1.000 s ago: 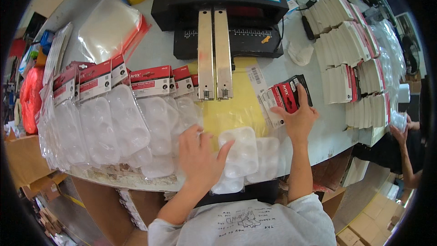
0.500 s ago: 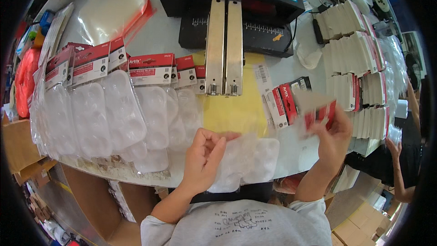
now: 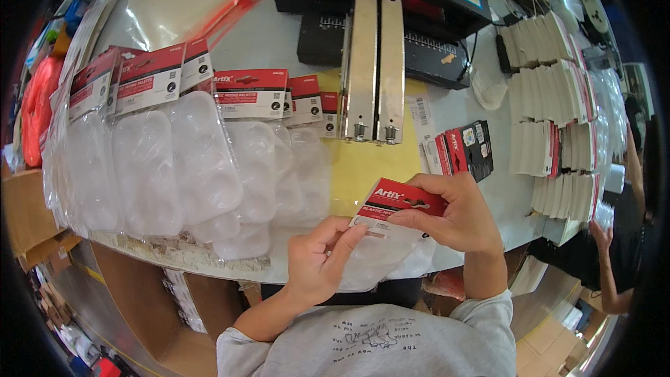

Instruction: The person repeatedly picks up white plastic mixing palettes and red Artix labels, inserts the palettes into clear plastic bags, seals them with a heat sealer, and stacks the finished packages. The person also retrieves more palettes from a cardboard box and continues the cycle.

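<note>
My right hand (image 3: 457,215) grips a red and white header card (image 3: 384,199) by its right end, thumb on the front. The card is tilted, over the top of a clear plastic bag with a white mixing palette (image 3: 370,262) in it. At the card's lower left corner, the thumb and fingers of my left hand (image 3: 321,258) pinch the bag's edge. The card hides how far the bag reaches under it. Just beyond my right hand lies a small stack of header cards (image 3: 443,152), red, white and black.
Bagged palettes (image 3: 202,160) with red cards overlap on the left. A black sealing machine (image 3: 377,63) with two metal bars stands ahead, above a yellow sheet (image 3: 356,167). Clear bags (image 3: 185,0) lie far left. Card stacks (image 3: 551,91) line the right; another person's hand (image 3: 601,235) is beyond.
My right hand has brought the header card left and down onto the bag's top, beside my left hand. The view has shifted slightly. My left hand keeps its pinch.
</note>
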Demonstrator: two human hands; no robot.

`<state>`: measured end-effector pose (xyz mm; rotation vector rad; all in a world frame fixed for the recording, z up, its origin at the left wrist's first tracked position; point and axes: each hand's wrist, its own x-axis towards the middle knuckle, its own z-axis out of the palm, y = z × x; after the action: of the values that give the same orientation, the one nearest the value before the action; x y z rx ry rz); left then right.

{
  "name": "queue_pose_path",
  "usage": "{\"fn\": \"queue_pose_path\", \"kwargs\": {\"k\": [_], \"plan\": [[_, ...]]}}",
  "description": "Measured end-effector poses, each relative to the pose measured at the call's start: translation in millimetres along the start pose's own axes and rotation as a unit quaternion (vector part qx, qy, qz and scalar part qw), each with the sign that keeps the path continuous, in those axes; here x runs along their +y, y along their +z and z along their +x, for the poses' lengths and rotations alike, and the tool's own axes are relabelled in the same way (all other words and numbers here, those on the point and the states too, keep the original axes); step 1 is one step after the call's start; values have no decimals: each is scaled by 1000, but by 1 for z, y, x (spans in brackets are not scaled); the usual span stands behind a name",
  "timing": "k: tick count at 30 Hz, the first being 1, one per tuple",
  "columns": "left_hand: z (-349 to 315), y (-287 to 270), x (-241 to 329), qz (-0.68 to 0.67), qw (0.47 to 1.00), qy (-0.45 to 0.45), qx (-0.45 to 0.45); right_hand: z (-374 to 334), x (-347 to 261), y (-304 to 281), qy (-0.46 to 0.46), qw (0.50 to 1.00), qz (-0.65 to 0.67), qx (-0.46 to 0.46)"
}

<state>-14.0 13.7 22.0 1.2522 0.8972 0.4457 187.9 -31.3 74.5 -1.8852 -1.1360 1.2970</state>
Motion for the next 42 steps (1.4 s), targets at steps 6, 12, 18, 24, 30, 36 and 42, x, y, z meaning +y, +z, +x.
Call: {"fn": "queue_pose_path", "kwargs": {"k": [6, 12, 18, 24, 30, 36, 42], "plan": [[3, -5, -4, 3, 990, 61, 127, -2, 26, -4, -45, 992, 25, 119], [6, -3, -19, -60, 982, 23, 179, -19, 53, 13, 88, 958, 274, 15], [9, -5, 3, 97, 985, 53, 131, -21, 45, 20, 93, 939, 332, 2], [48, -5, -3, 52, 988, 35, 144, 22, 58, 37, 80, 891, 436, 98], [58, -11, -8, 63, 987, 19, 149, 26, 58, 40, 63, 885, 446, 121], [78, -9, -11, 31, 984, 94, 152, 47, 56, 35, 19, 883, 439, 164], [87, -16, -22, 106, 984, 61, 133, 47, 65, 36, 11, 903, 398, 165]]}}
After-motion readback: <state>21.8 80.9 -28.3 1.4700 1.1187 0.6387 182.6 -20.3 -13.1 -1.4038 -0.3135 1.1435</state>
